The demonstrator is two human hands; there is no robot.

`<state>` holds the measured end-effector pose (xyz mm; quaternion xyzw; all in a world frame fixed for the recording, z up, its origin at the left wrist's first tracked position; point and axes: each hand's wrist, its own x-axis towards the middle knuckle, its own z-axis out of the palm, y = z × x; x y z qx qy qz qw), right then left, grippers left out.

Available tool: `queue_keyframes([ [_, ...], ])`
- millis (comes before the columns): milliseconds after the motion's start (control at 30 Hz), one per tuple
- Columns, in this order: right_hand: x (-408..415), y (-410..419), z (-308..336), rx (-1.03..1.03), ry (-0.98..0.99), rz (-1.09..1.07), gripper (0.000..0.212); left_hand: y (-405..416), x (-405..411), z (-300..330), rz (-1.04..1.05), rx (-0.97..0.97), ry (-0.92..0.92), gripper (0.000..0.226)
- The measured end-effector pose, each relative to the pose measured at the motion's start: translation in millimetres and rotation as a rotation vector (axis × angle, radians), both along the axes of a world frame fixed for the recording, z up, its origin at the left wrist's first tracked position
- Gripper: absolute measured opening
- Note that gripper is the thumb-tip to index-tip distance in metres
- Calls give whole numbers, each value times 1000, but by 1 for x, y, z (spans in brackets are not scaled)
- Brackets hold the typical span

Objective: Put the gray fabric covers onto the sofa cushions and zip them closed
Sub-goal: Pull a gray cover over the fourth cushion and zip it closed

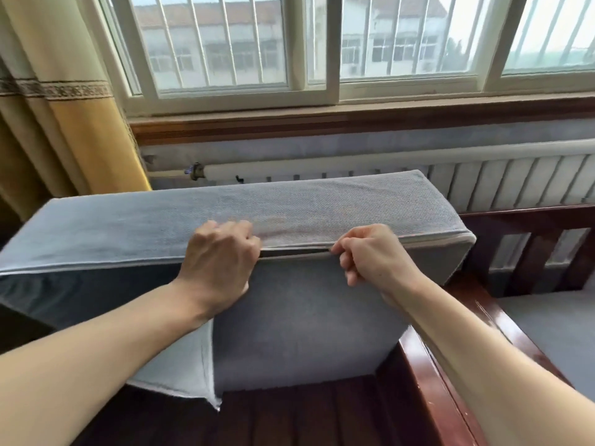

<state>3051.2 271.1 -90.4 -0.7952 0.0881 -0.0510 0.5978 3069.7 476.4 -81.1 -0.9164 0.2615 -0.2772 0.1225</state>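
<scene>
A sofa cushion in a gray fabric cover [306, 317] stands on edge on the dark wooden sofa seat [289, 413], its narrow side facing up. Along the near top edge runs the zipper [293, 251], with a short gap open between my hands and the part to the right closed. My left hand [222, 259] grips the cover's edge at the left end of the gap, fingers curled over it. At the right end, my right hand [370, 255] pinches the zipper pull. A loose corner of the cover [190, 371] hangs at lower left.
A wooden armrest [428, 375] runs along the right of the seat, with another gray cushion [553, 333] beyond it. Behind stand a white radiator [502, 178], a wooden windowsill [354, 117] and barred windows. A yellow curtain [64, 123] hangs at the left.
</scene>
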Motion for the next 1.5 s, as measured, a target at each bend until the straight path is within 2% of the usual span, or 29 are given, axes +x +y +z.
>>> queue_keyframes([
  [100, 3, 37, 3, 13, 8, 79, 29, 4, 5, -3, -61, -62, -4, 31],
  [267, 10, 81, 2, 18, 6, 151, 31, 41, 8, -28, -100, -130, -105, 23],
  [467, 15, 112, 2, 29, 22, 262, 32, 143, 5, -42, 169, -250, -112, 18],
  [600, 25, 150, 3, 12, 42, 361, 33, 173, 10, -39, 273, -264, -129, 18],
  [900, 29, 228, 8, 19, 70, 550, 30, 194, 14, -32, 122, -208, -196, 15],
  [1033, 33, 246, 6, 21, 65, 563, 28, 233, 14, -30, 187, -234, -178, 16],
  [1233, 36, 298, 4, 27, 66, 574, 29, 306, 20, -39, 306, -423, -121, 17],
  [1367, 35, 348, 1, 24, 45, 560, 30, 322, 26, -47, 200, -488, -85, 10],
  [1433, 32, 374, 2, 45, 37, 552, 29, 333, 27, -55, 140, -616, -70, 7],
  [1500, 30, 393, 3, 55, 37, 547, 28, 342, 25, -62, 101, -767, -43, 16],
])
